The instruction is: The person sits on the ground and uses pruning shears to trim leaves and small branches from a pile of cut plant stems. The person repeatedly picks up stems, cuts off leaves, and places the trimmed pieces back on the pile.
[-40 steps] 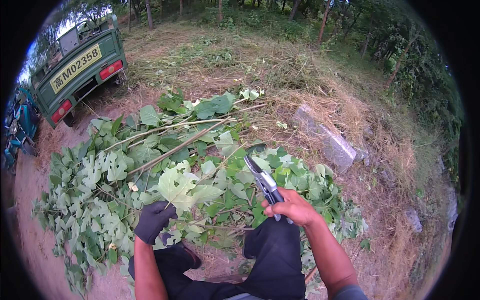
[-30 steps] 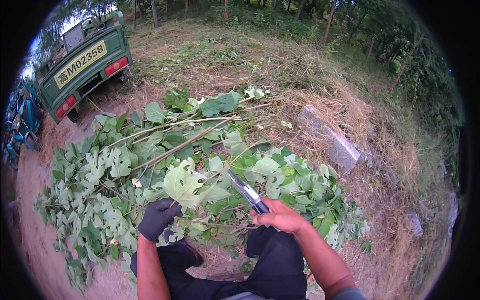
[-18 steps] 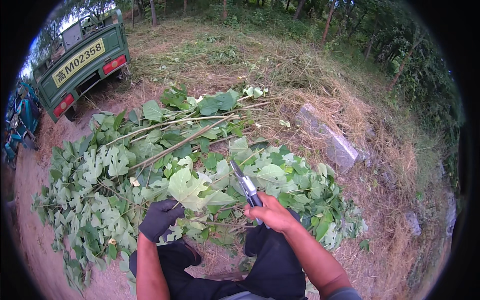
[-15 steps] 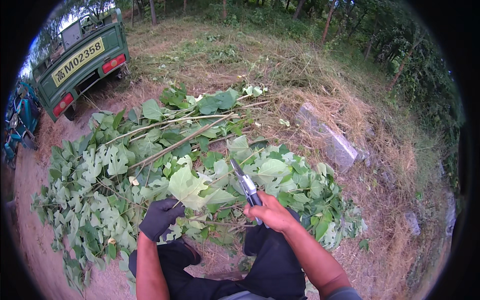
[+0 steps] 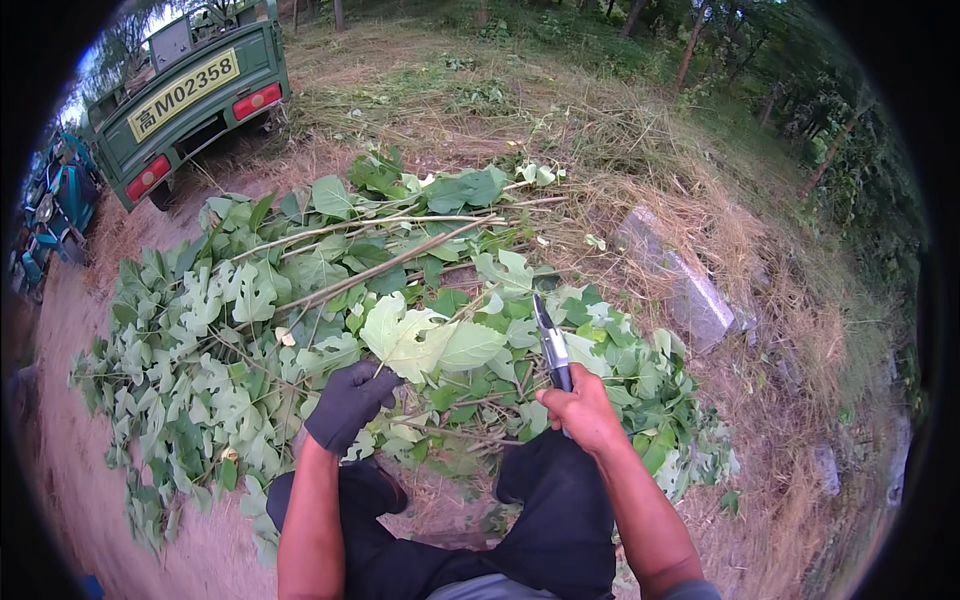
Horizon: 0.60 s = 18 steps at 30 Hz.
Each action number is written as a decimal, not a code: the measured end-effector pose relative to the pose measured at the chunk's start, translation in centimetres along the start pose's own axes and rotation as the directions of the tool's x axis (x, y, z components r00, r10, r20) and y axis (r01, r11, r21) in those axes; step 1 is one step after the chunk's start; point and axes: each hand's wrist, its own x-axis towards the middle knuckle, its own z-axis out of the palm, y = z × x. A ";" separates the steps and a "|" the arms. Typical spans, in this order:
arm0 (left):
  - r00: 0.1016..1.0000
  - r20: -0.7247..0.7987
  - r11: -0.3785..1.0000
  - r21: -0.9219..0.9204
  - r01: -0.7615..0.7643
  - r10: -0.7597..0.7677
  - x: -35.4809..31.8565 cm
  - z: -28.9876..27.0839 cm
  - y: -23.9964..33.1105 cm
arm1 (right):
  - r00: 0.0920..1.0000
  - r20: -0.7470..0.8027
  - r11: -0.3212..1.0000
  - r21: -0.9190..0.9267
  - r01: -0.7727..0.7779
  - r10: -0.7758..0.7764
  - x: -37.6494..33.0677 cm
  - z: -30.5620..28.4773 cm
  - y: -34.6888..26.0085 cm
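Note:
My left hand (image 5: pixel 350 402), in a dark glove, is closed in a pinch on the stem of a pale green leafy cutting (image 5: pixel 408 338). Its broad leaves spread ahead of the fingers, over the pile. In my bare right hand (image 5: pixel 583 408) are pruning shears (image 5: pixel 553 345), with dark handles and a silvery middle. Their dark tip points away from me, near leaves at the right of the cutting. Whether the blades are apart is too small to tell. Under both hands lies a wide heap of cut leafy branches (image 5: pixel 220 375), with several bare stems across its far part.
A green cargo vehicle (image 5: pixel 190 105) with red tail lights stands at the far left, beside a blue vehicle (image 5: pixel 65 200). Right of the heap, a long stone block (image 5: pixel 690 295) lies in dry grass. Trees (image 5: pixel 690 45) line the back. My dark-trousered legs (image 5: pixel 545 510) are close below the heap.
My right hand and the shears have moved right and slightly forward, away from the left hand. The left hand has advanced a little with the cutting. The whole view has shifted slightly.

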 end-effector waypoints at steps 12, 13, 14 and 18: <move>1.000 -0.007 0.979 -0.202 0.004 -0.005 0.2 -1.4 -1.4 | 0.894 0.447 0.985 -0.163 0.059 0.021 -1.7 2.5 -0.9; 1.000 -0.021 0.979 -0.203 0.016 -0.020 0.4 -1.4 -1.6 | 0.885 0.464 0.976 -0.200 0.088 0.015 -1.8 3.0 -1.1; 0.999 -0.034 0.979 -0.203 0.028 -0.035 0.5 -1.5 -1.8 | 0.876 0.482 0.965 -0.235 0.118 0.011 -1.9 3.4 -1.3; 0.998 -0.032 0.936 -0.352 0.033 -0.048 0.7 -1.8 -2.3 | 0.842 0.539 0.976 -0.190 0.104 0.015 -2.3 5.1 -1.8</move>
